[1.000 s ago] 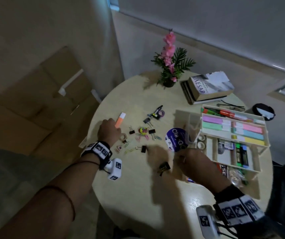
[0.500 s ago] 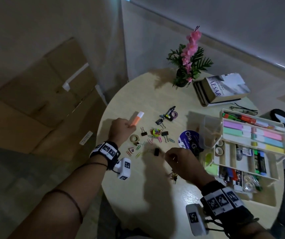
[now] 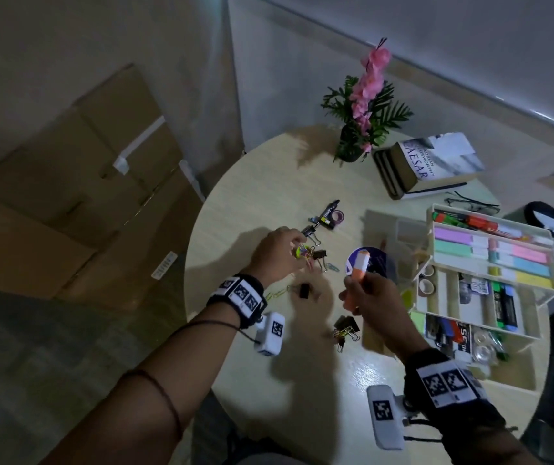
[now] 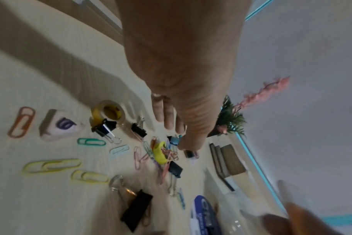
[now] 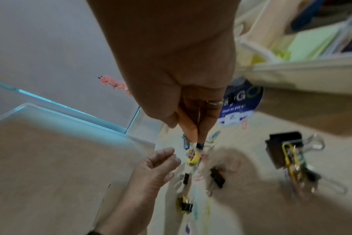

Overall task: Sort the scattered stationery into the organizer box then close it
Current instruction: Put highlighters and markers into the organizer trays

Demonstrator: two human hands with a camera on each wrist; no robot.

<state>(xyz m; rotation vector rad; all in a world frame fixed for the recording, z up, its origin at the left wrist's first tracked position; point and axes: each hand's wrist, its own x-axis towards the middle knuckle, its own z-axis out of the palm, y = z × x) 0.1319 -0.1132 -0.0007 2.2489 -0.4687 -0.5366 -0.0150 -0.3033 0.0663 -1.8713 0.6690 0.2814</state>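
My right hand (image 3: 359, 292) grips an orange highlighter (image 3: 359, 267) with a white cap, held above the round table left of the organizer box (image 3: 477, 325). The box stands open at the right, its tiers holding highlighters, markers and tape. My left hand (image 3: 297, 248) hovers with loosely bent fingers over a pile of coloured paper clips (image 4: 161, 154) and holds nothing. A bundle of binder clips (image 3: 346, 328) lies below my right hand. A single black binder clip (image 3: 303, 290) sits between the hands. A tape roll (image 4: 110, 111) and loose paper clips lie left of the pile.
A black marker and purple tape roll (image 3: 331, 213) lie behind the pile. A blue round disc (image 3: 374, 261) rests beside the box. A potted pink flower (image 3: 366, 105), stacked books (image 3: 433, 162) and glasses (image 3: 470, 204) occupy the far side. Cardboard boxes (image 3: 84, 196) stand on the floor left.
The orange highlighter left the table by my left hand and is now in my right hand. My right hand set down the binder clip bundle. My left hand moved right to the clip pile.
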